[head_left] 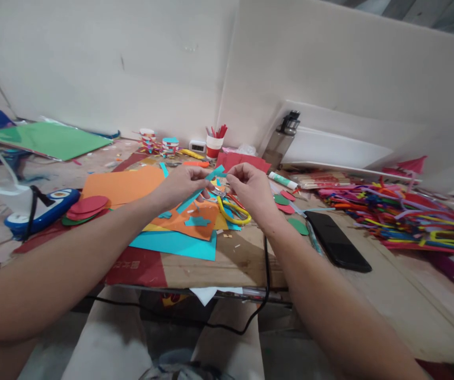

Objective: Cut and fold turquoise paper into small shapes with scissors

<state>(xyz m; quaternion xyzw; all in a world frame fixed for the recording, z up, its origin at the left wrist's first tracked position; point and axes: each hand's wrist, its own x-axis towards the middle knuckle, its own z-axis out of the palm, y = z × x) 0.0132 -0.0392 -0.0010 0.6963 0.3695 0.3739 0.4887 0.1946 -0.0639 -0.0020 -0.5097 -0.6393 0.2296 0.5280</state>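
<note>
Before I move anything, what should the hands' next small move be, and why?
Probably have the right hand firmly pinch the far end of the turquoise paper strip: the left hand holds the strip, and that end points toward the right hand, close by. Whether they already touch is unclear.

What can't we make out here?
Head view:
What the right hand pinches, if anything: blur and its fingers hide it.
Part of the blue paper strip: covered by the left hand.
Display of the white clock-like device: too small and blurred.
Purple box: cut off by right edge.
</note>
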